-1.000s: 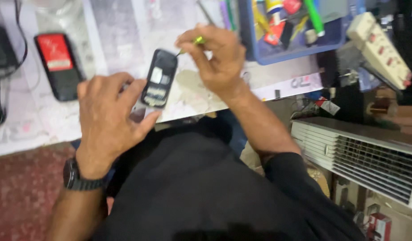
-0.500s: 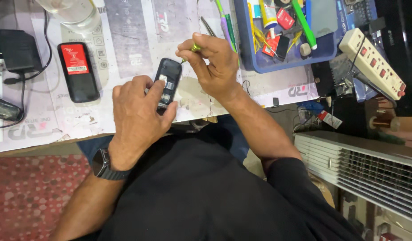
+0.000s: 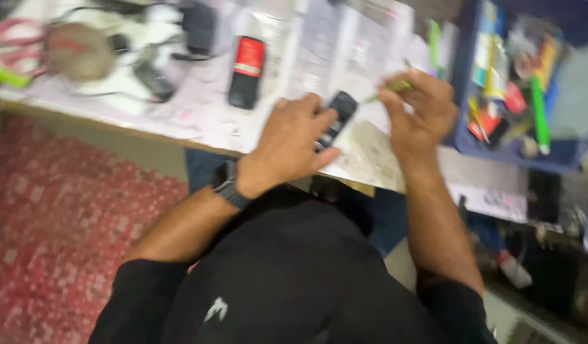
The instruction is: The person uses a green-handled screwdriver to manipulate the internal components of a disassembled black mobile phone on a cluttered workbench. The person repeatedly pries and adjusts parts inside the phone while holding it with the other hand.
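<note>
At frame centre, the left hand [image 3: 290, 143] still grips a small black phone [image 3: 335, 118]. The right hand [image 3: 418, 111] pinches a green-handled screwdriver [image 3: 391, 88], now lifted slightly off the phone, over the paper-covered table [image 3: 198, 108].

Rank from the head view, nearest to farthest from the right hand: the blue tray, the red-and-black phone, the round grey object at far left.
1. Blue tray, just beside the right hand.
2. Red-and-black phone, lying across the table past the left hand.
3. Round grey object, far left end.
</note>
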